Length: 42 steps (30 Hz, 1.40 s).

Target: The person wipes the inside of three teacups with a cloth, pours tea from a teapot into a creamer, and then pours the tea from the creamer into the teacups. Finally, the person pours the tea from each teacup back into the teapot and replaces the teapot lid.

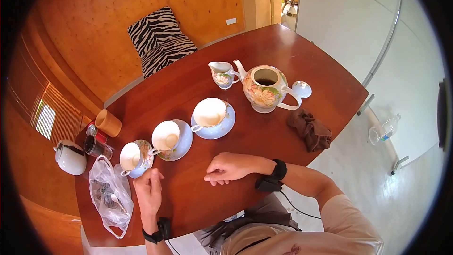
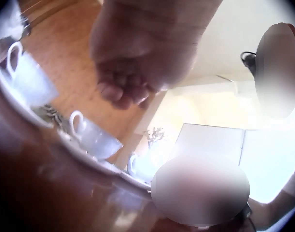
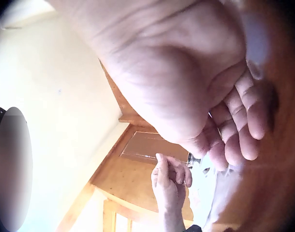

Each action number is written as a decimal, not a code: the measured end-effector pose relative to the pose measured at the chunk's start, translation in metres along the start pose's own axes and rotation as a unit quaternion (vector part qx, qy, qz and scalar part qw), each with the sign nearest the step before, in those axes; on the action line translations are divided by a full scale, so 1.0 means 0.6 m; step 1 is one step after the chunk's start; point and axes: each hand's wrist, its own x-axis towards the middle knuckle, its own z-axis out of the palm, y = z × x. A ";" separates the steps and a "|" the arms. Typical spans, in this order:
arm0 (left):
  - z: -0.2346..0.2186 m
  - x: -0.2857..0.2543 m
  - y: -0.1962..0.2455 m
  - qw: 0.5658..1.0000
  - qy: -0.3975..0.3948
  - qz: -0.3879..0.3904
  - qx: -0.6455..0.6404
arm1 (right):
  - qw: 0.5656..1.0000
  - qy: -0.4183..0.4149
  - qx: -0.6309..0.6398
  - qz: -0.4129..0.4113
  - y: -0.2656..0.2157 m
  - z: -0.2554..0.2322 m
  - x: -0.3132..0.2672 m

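Observation:
Three white teacups stand on floral saucers in a diagonal row on the wooden table [image 1: 188, 208]: a left cup [image 1: 130, 157], a middle cup [image 1: 165, 135] and a right cup [image 1: 209, 112]. My left hand [image 1: 153, 175] hovers just in front of the left cup's saucer [image 1: 145, 161], fingers loosely curled, nothing visible in it. In the left wrist view those curled fingers [image 2: 121, 92] hang above the cups [image 2: 97, 137]. My right hand [image 1: 214, 177] rests on the table, fingers relaxed and empty. The right wrist view shows its fingers [image 3: 239, 135] on the wood.
A floral teapot [image 1: 264, 89] stands open, its lid [image 1: 301, 89] beside it, with a creamer [image 1: 222, 74] to its left. A brown cloth [image 1: 310, 130] lies near the right edge. At far left are a plastic bag [image 1: 111, 193], a wooden cup [image 1: 108, 123], a glass jar [image 1: 96, 146] and a white pot [image 1: 71, 157].

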 end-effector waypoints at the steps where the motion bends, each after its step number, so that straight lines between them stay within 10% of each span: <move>1: -0.007 0.001 0.011 1.000 0.002 0.001 -0.003 | 1.000 -0.006 0.006 0.027 -0.003 -0.004 -0.001; 3: -0.017 -0.003 0.026 0.988 -0.113 0.067 0.078 | 0.999 -0.016 -0.005 0.047 -0.008 -0.007 0.000; 12: -0.012 -0.065 -0.021 0.978 -0.179 0.009 0.107 | 0.999 0.004 0.040 0.035 0.022 0.000 0.007; 20: -0.007 -0.010 -0.016 0.919 -0.225 -0.107 -0.306 | 0.997 -0.052 0.018 0.056 -0.005 -0.026 0.051; 29: 0.040 0.040 -0.038 0.844 -0.395 -0.178 -0.315 | 0.985 -0.128 0.074 0.086 0.031 -0.062 0.060; 42: 0.038 0.053 -0.083 0.863 -0.394 -0.195 -0.249 | 0.979 -0.132 0.139 0.068 0.039 -0.071 0.055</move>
